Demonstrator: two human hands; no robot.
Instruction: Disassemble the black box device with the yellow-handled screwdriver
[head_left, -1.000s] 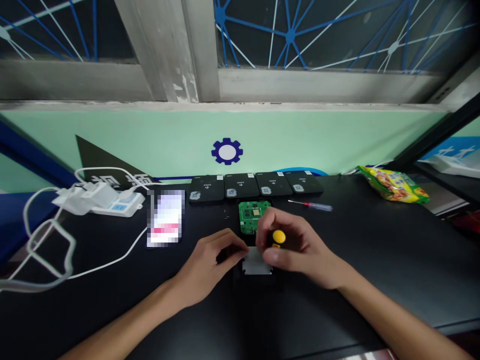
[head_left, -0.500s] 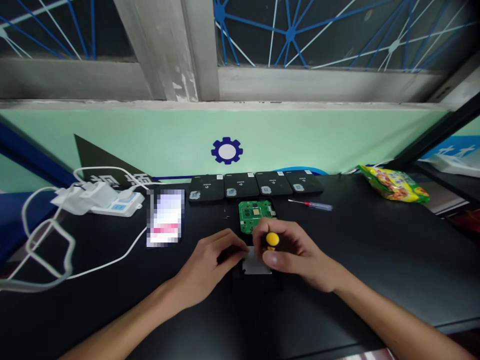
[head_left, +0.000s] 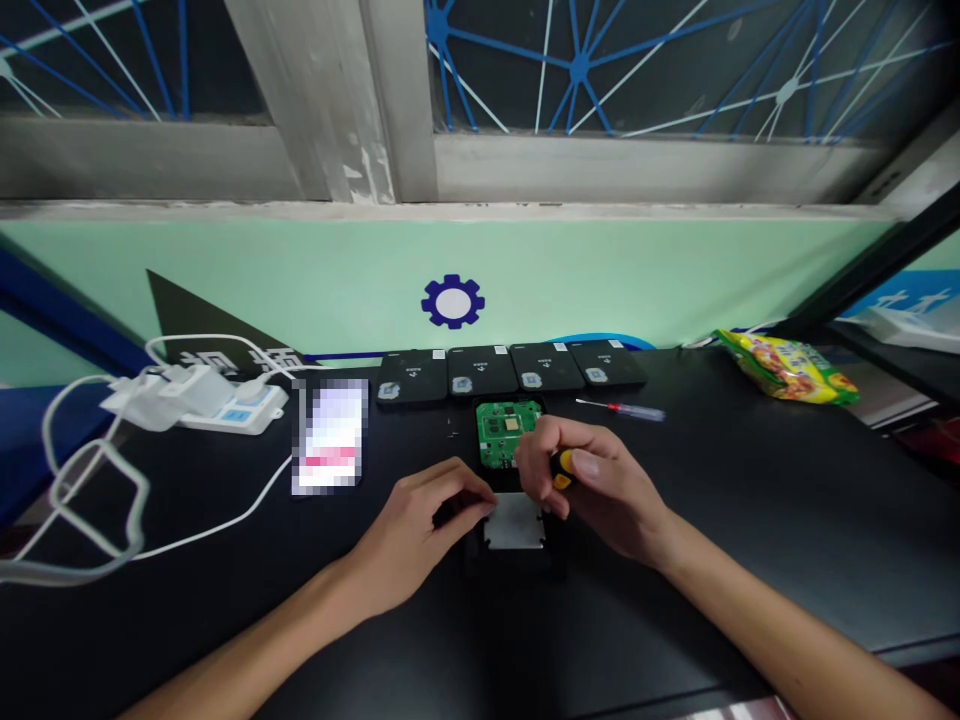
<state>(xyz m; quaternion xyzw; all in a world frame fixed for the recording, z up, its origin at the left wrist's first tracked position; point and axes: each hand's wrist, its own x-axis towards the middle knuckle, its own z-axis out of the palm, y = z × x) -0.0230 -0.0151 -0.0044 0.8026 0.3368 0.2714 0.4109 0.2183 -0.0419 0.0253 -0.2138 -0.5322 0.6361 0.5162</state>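
Observation:
A silvery metal plate (head_left: 514, 524) lies on a dark part whose outline blends into the black table. My left hand (head_left: 424, 530) has its thumb and fingertips together at the plate's upper left corner. Wrapped in the fingers of my right hand (head_left: 611, 485) is a screwdriver (head_left: 561, 472) with a yellow and black handle, held tilted beside the plate's upper right. Its tip is hidden by the fingers. Just beyond the plate sits a green circuit board (head_left: 495, 430) in a black casing, its right side partly covered by my right hand.
Several black boxes (head_left: 484, 370) stand in a row at the back. A second screwdriver (head_left: 622, 410) and tiny screws (head_left: 452, 430) lie near the board. Leftward are a phone (head_left: 330, 435) and a power strip (head_left: 240, 410) with white cables. A snack bag (head_left: 787, 370) lies at right.
My right hand has shifted a little right, off the plate, and the screwdriver has tilted over from pointing its handle end at me. More of the plate shows. My left hand stays put.

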